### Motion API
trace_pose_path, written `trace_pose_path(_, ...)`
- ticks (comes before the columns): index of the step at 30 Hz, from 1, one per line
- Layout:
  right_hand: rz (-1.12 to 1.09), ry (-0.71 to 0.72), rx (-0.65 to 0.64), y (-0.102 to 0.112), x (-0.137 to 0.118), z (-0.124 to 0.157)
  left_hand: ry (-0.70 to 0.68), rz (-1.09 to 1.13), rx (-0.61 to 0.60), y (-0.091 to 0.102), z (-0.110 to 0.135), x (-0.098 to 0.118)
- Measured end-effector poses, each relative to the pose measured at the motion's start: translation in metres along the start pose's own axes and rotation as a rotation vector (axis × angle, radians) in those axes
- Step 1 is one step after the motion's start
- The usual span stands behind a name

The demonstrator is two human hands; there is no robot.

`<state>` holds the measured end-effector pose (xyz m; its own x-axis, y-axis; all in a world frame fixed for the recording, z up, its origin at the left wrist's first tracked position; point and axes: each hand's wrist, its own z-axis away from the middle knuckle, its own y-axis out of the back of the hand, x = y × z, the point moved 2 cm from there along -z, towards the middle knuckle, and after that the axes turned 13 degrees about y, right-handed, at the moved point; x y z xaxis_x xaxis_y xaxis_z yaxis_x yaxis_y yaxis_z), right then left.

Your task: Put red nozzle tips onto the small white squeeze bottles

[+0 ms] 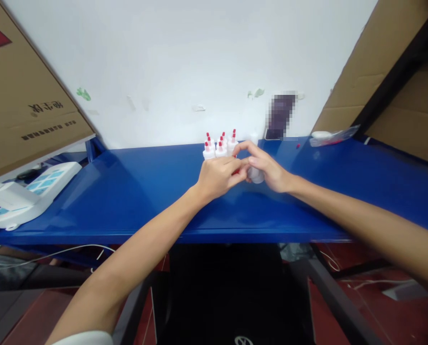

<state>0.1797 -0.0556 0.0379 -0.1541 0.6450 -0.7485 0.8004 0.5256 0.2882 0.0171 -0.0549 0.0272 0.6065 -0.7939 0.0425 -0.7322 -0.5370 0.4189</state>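
My right hand is curled around a whitish plastic bottle, whose lower end shows below the fingers. Against it, my left hand has its fingers pinched together, meeting the right fingertips. A bit of red shows between the fingers, but what the left hand pinches is hidden. Just behind the left hand stands a cluster of several white squeeze bottles with red pointed tips, upright on the blue table. The hands partly cover the nearest ones.
A phone, partly pixelated, leans on the white wall. A clear plastic bag and small red piece lie at the back right. At left are a white power strip with a plugged-in adapter and a cardboard box.
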Motion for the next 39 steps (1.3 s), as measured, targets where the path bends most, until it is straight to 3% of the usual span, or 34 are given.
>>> trace_pose_path(5,-0.082,-0.007,0.003,-0.004,0.0,-0.001,0.132,0.005,-0.078,-0.001,0.001,-0.004)
trace_pose_path(16,-0.104,-0.088,-0.041,-0.009,0.0,-0.003,0.01,-0.079,-0.179,-0.003,0.007,-0.01)
trace_pose_path(23,-0.03,-0.153,0.033,-0.014,0.006,-0.003,0.009,-0.107,-0.231,-0.005,0.007,-0.012)
trace_pose_path(30,0.067,-0.034,0.212,0.012,0.008,-0.006,0.013,-0.088,-0.196,-0.003,0.002,-0.005)
trace_pose_path(35,0.074,0.003,0.302,0.021,0.004,-0.007,-0.089,-0.042,-0.354,-0.004,0.002,0.003)
trace_pose_path(39,0.048,-0.006,0.328,0.021,0.004,-0.007,-0.094,-0.032,-0.521,-0.006,0.004,0.007)
